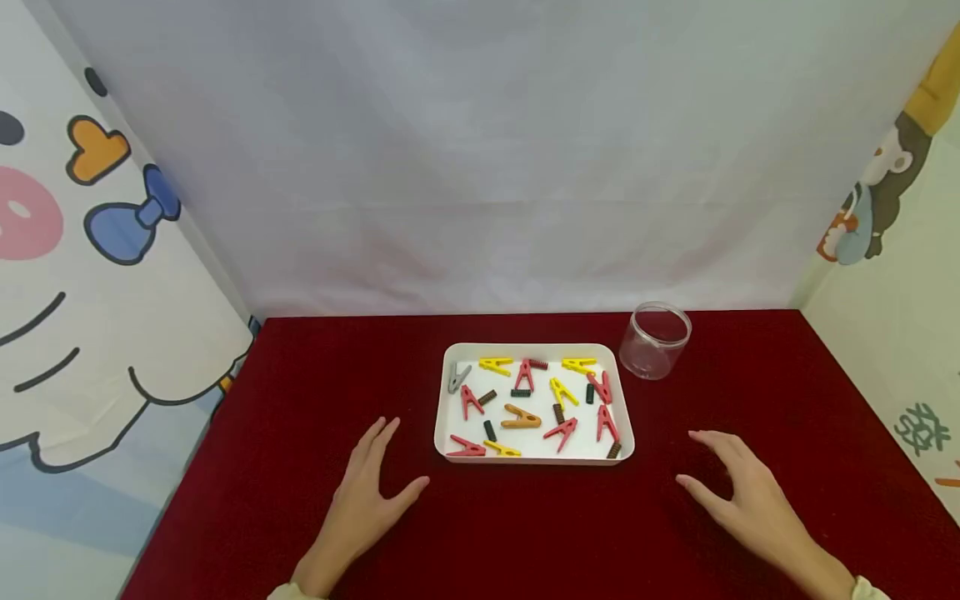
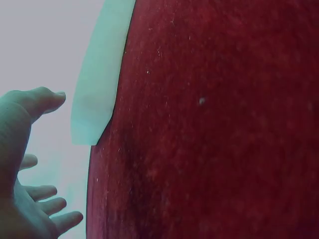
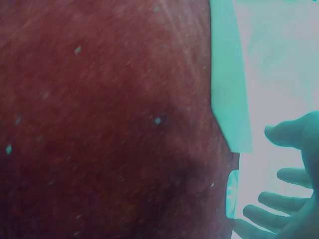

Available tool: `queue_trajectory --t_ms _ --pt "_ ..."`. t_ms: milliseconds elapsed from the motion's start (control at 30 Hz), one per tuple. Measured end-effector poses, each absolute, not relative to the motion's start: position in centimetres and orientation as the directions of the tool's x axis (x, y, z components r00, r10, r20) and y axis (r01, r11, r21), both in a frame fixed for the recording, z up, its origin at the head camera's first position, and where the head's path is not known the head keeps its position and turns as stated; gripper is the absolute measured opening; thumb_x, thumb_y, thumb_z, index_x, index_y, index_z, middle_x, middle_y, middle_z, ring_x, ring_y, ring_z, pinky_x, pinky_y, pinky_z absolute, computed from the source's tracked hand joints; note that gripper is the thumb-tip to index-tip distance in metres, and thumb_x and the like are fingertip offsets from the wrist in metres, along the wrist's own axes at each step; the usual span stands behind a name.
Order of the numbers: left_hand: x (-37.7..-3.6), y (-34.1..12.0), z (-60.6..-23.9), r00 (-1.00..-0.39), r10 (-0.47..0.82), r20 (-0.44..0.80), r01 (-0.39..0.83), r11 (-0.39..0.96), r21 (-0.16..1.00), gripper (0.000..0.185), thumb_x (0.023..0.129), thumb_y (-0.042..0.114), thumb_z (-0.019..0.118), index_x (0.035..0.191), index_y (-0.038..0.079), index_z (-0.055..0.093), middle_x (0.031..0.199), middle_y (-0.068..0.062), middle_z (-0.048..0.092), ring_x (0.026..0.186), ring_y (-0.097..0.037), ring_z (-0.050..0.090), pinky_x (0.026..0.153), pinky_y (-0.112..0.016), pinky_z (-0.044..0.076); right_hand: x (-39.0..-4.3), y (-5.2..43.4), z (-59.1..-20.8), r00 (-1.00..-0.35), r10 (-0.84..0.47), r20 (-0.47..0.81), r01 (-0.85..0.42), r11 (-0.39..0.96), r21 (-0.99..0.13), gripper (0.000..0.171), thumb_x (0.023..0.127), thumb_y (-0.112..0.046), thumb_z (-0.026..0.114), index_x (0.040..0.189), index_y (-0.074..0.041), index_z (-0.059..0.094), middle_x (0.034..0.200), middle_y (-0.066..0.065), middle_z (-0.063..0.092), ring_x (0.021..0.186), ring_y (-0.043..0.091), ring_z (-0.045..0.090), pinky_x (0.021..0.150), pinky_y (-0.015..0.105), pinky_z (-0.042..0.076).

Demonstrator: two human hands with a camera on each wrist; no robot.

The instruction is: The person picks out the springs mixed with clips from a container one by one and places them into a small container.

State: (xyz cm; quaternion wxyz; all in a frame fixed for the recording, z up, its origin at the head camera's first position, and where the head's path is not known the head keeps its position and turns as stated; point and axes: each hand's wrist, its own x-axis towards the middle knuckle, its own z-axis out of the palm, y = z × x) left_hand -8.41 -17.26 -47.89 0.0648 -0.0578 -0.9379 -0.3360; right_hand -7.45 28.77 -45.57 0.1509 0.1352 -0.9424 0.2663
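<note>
Nearest the camera, the left hand lay flat on the red table cloth, fingers straight and slightly spread, thumb angled toward the right, holding nothing. The left wrist view showed the same hand with its fingers relaxed and apart above the red surface. The right hand rested on the cloth at the near right, fingers loosely extended and spread, also holding nothing; the right wrist view showed its fingers open beside the red cloth.

Between the two hands and a little farther off sat a white tray, rectangular with rounded corners, apart from both hands. Inside it lay a scatter of small clothespegs: red pegs, yellow pegs, one orange peg near the middle and one grey peg at the far left corner. Among them lay short dark springs, separate from the pegs.

Just beyond the tray's far right corner stood a clear round plastic jar, upright, without a lid, close beside the tray though whether it touched could not be told.

Farthest back hung a pale plain backdrop, with cartoon-printed sheets at the left and right sides.
</note>
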Motion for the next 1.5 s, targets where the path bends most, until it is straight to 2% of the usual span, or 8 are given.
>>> queue_trajectory --t_ms 100,167,400,567,833,1133,1333,1500 --pt "-8.8 -17.1 -48.0 -0.977 0.092 0.194 0.198 0.735 0.649 0.083 0.08 0.039 0.075 0.147 0.016 0.033 0.148 -0.015 0.032 0.134 -0.034 0.032 0.096 -0.059 0.037 -7.6 28.5 -45.2 -0.903 -0.179 0.391 -0.36 0.811 -0.461 0.051 0.073 -0.013 0.081 0.118 -0.006 0.059 0.112 0.007 0.058 0.093 0.021 0.054 0.066 0.032 0.051" --pt "-9.0 -17.0 -48.2 -0.971 0.11 0.214 0.227 0.72 0.656 0.082 0.079 0.035 0.077 0.146 0.012 0.034 0.146 -0.015 0.036 0.132 -0.032 0.035 0.099 -0.056 0.036 -7.7 28.3 -45.0 -0.895 -0.184 0.406 -0.377 0.799 -0.469 0.05 0.072 -0.009 0.082 0.117 -0.007 0.06 0.11 0.006 0.058 0.089 0.019 0.054 0.063 0.028 0.051" --pt "-9.7 -16.8 -48.4 -0.965 0.133 0.227 0.258 0.639 0.725 0.08 0.078 0.028 0.08 0.143 0.01 0.038 0.141 -0.009 0.043 0.122 -0.029 0.046 0.089 -0.044 0.049 -7.9 27.7 -44.2 -0.875 -0.2 0.441 -0.42 0.769 -0.483 0.048 0.07 -0.005 0.082 0.114 -0.01 0.062 0.108 0.001 0.06 0.088 0.015 0.056 0.062 0.023 0.05" --pt "-10.1 -16.4 -48.3 -0.971 0.118 0.21 0.239 0.576 0.782 0.078 0.076 0.03 0.081 0.142 0.013 0.041 0.138 -0.008 0.046 0.122 -0.028 0.047 0.089 -0.042 0.05 -8.1 27.3 -43.7 -0.868 -0.206 0.452 -0.436 0.753 -0.493 0.046 0.07 -0.003 0.082 0.111 -0.013 0.063 0.105 0.0 0.06 0.087 0.012 0.056 0.063 0.017 0.048" --pt "-11.0 -15.8 -48.3 -0.98 0.105 0.168 0.198 0.485 0.852 0.077 0.077 0.031 0.08 0.141 0.012 0.041 0.14 -0.007 0.044 0.123 -0.026 0.048 0.089 -0.039 0.05 -8.5 26.4 -42.9 -0.856 -0.232 0.463 -0.468 0.727 -0.502 0.045 0.07 -0.002 0.081 0.109 -0.013 0.063 0.102 -0.002 0.06 0.086 0.004 0.054 0.061 0.019 0.049" --pt "-12.4 -15.3 -48.4 -0.981 0.133 0.142 0.185 0.407 0.894 0.081 0.075 0.025 0.082 0.143 0.015 0.038 0.144 -0.009 0.041 0.126 -0.027 0.046 0.091 -0.039 0.049 -9.1 25.7 -42.4 -0.848 -0.262 0.461 -0.493 0.711 -0.501 0.041 0.07 -0.001 0.08 0.106 -0.013 0.064 0.1 -0.006 0.061 0.084 0.007 0.055 0.06 0.022 0.049" --pt "-13.2 -14.5 -48.4 -0.978 0.168 0.126 0.178 0.346 0.921 0.086 0.073 0.02 0.084 0.144 0.013 0.037 0.145 -0.009 0.038 0.128 -0.029 0.043 0.092 -0.043 0.048 -9.7 25.4 -42.4 -0.843 -0.277 0.462 -0.505 0.705 -0.498 0.038 0.07 0.0 0.08 0.103 -0.011 0.064 0.097 -0.007 0.06 0.081 0.008 0.056 0.059 0.023 0.049" --pt "-13.7 -13.9 -48.5 -0.983 0.164 0.082 0.137 0.359 0.923 0.089 0.071 0.018 0.085 0.145 0.012 0.036 0.145 -0.009 0.038 0.127 -0.028 0.044 0.092 -0.042 0.048 -10.1 24.8 -42.4 -0.839 -0.295 0.457 -0.516 0.695 -0.5 0.036 0.07 0.0 0.08 0.101 -0.011 0.065 0.094 -0.005 0.061 0.08 0.009 0.055 0.059 0.024 0.05"
